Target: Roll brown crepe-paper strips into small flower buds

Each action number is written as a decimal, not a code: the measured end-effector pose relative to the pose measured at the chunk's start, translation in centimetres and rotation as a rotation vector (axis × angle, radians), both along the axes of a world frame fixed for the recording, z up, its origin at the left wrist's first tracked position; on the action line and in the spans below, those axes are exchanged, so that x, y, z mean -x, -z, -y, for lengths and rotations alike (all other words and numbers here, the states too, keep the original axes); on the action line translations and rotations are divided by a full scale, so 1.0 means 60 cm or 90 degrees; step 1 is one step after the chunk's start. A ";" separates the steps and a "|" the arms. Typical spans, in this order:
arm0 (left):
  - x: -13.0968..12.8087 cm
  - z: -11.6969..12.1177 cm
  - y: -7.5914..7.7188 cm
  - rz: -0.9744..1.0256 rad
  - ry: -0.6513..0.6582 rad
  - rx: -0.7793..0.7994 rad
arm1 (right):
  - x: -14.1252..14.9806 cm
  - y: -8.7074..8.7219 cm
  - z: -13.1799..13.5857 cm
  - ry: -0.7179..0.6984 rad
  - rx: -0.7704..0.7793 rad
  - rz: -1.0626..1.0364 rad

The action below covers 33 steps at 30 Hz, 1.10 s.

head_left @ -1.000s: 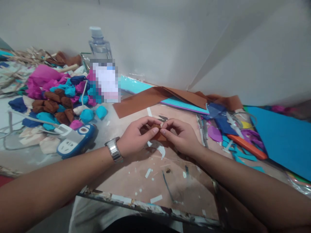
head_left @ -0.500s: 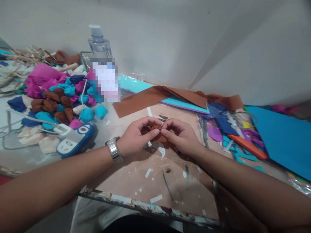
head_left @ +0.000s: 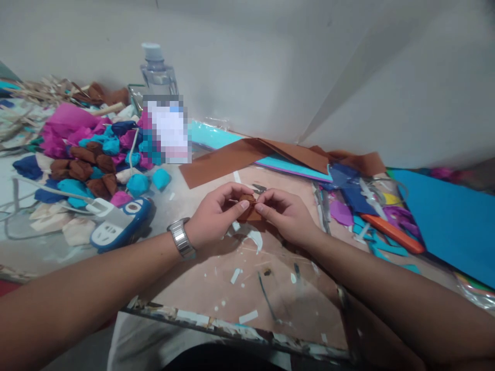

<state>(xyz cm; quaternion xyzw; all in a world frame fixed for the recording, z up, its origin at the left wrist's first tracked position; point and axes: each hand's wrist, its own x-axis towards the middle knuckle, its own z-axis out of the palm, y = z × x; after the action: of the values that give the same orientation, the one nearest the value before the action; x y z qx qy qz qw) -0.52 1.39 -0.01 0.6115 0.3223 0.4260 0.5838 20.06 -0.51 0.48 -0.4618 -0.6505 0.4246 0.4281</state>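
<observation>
Both hands meet over the middle of the board. My left hand (head_left: 221, 210), with a metal watch on its wrist, is closed on a small crumpled piece of brown crepe paper (head_left: 247, 199). The fingertips of my right hand (head_left: 286, 212) pinch the near right side of the same piece, where a thin twisted bit shows between the hands. Under them lies a flat brown paper piece (head_left: 255, 214), partly covered by the fingers. Just beyond the fingertips are small dark scissors or snips (head_left: 258, 188), partly hidden.
Crumpled paper bundles (head_left: 81, 167) in several colours, a power strip (head_left: 119, 221) and a bottle (head_left: 158, 77) stand at left. Behind the hands lie brown paper strips (head_left: 220, 159). To the right are an orange-handled cutter (head_left: 394, 234), paper scraps and a blue sheet (head_left: 452, 216).
My fingertips have drawn slightly apart, so a thin twisted bit of the brown paper now shows between them. More of the flat brown piece is visible underneath.
</observation>
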 end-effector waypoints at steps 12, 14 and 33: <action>0.001 0.004 -0.002 -0.008 0.018 0.014 | -0.001 0.003 0.001 0.003 0.003 0.009; 0.000 0.004 -0.002 -0.002 0.011 0.013 | -0.001 0.003 0.001 0.002 -0.010 0.028; 0.000 0.005 -0.002 -0.002 0.019 0.032 | -0.003 0.006 0.004 0.034 -0.093 0.096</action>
<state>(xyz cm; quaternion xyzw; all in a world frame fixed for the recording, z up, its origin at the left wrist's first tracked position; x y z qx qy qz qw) -0.53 1.11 0.11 0.6022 0.3250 0.4081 0.6044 20.26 -0.77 0.12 -0.4773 -0.6977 0.3280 0.4216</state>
